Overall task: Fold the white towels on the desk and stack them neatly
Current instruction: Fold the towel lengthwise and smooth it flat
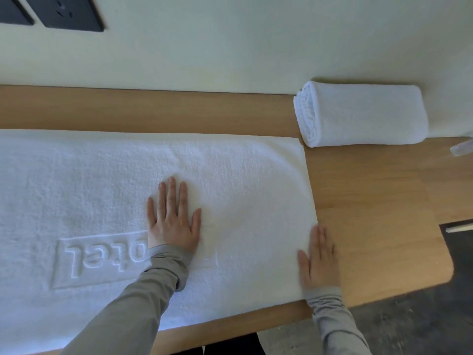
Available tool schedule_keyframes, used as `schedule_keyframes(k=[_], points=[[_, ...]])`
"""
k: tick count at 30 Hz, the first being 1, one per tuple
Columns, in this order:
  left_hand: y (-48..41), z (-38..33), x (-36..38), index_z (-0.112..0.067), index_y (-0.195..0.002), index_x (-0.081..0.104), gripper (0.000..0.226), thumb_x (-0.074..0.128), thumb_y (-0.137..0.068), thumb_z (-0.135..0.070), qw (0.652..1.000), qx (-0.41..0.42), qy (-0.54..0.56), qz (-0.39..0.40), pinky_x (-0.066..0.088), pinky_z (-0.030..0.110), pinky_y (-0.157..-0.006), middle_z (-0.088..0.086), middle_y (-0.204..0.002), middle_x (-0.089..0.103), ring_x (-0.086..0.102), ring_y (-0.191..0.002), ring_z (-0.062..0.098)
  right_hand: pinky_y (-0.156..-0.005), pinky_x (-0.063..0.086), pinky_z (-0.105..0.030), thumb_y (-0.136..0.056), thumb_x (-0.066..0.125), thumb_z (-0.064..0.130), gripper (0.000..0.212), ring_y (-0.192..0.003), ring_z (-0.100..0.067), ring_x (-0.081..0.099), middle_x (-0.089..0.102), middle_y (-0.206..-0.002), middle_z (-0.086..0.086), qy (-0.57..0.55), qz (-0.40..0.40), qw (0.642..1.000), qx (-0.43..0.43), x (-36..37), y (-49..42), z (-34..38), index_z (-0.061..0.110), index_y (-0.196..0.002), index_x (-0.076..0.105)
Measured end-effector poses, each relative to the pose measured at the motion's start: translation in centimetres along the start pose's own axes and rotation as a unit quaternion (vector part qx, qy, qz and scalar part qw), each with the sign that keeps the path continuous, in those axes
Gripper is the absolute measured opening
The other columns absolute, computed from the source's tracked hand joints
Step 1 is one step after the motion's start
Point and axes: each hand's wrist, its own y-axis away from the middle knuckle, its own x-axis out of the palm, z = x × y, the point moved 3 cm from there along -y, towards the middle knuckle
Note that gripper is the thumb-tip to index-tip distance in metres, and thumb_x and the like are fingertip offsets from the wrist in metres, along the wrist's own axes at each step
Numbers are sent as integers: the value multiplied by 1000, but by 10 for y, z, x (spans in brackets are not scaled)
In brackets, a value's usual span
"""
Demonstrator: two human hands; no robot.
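Head view: the large white towel [230, 175] lies spread flat on the wooden desk [371, 201], filling the left and centre of the frame. Its left part runs off the left edge, so its full extent cannot be seen. Raised lettering in a boxed panel at lower left is partly covered by the left grey sleeve [143, 290]; only a few upside-down letters show.

The left hand [174, 219] presses flat on the towel at centre, fingers straight and spread, gripping nothing. The right hand [320, 257], slightly blurred, lies flat with straight fingers along the towel's right edge, at lower right.

A second folded towel [363, 114] sits at upper right against the cream wall [230, 47], just beside the spread towel's far corner. A clear object [462, 147] is cut off at the right edge and cannot be identified. Dark wall panels [71, 14] are cropped at upper left.
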Motion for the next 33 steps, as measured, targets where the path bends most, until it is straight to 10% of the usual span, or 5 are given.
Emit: schedule_keyframes(k=[3,9,14,20,33], points=[[0,0,0,-13,-148,17,67,14,-91,-48,1000,0,0,2,7,47,-116,9,-156,14,8,-144,25,-119,2,-42,-82,-3,65,82,-145,-24,3,8,-156,-13,-22,1,998,53,-7,4,-5,10,-142,-1],[0,-2,-4,-14,-148,18,68,8,-91,-51,1000,-3,-4,6,9,47,-116,8,-156,15,10,-143,24,-114,0,-36,-97,7,50,72,-143,-5,-14,21,-149,-16,-16,-21,990,-142,-17,-7,60,-6,-140,23],[-1,-2,-6,-15,-147,24,67,10,-92,-50,1000,-10,-13,3,15,48,-115,8,-154,21,17,-142,25,-116,-18,-35,-93,8,48,64,-141,-16,-26,-18,-152,-4,41,61,954,-290,-17,-62,96,11,-141,-12],[0,-6,-3,-13,-146,25,74,0,-91,-57,999,-39,-21,-20,15,46,-114,7,-154,21,19,-141,24,-115,-15,-34,-101,21,38,63,-144,-18,-18,-22,-155,0,101,83,925,-357,-36,-155,87,13,-147,-14],[104,-144,30,-20,-149,12,67,42,-93,-43,893,-409,165,-88,1,38,-118,0,-158,2,0,-145,17,-118,8,-37,-100,28,42,67,-144,-31,12,15,-156,-17,140,119,928,-326,-76,-243,60,2,-149,7]])
